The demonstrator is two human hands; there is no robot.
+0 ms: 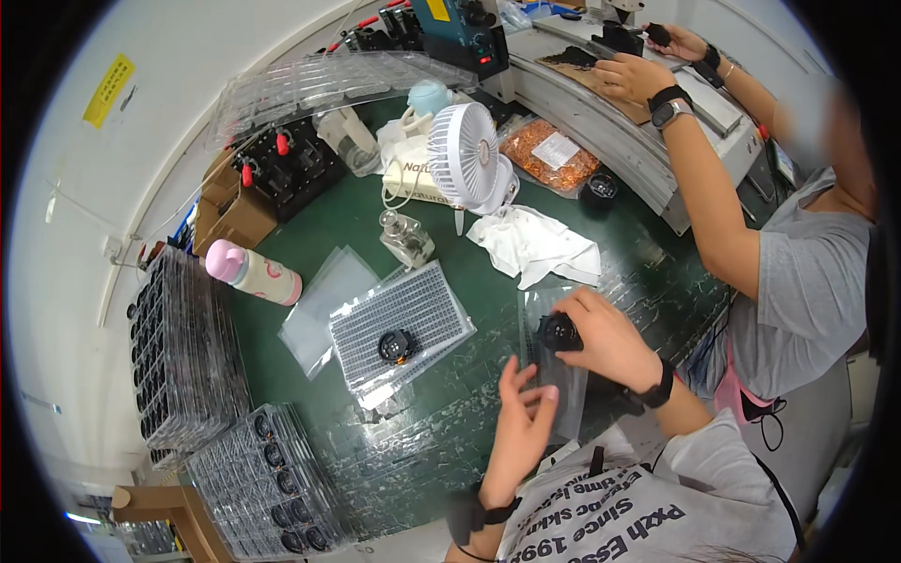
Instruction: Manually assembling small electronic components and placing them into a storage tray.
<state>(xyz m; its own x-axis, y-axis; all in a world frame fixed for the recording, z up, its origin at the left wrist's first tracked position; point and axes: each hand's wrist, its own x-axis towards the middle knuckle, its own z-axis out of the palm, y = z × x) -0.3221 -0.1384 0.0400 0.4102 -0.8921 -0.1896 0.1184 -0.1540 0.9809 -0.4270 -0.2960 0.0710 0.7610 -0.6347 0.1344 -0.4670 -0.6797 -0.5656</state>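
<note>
Meanwhile, the right hand (pixel 601 338) gripped a small black round part (pixel 560 332), fingers closed around it, above a clear plastic bag (pixel 554 375) on the green surface (pixel 469 413). Just left, the left hand (pixel 521 427) hovered with fingers spread, holding nothing. Farther left, another black part (pixel 396 346) sat on a gridded tray (pixel 422 305).

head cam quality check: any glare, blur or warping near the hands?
Head view: strong fisheye, with the conveyor edge and wall line bowed and the corners black. Overhead light glares off the clear trays and the plastic bag. The left hand is slightly motion-soft; the right hand and its round black part are sharp. Shadows are soft.
</note>
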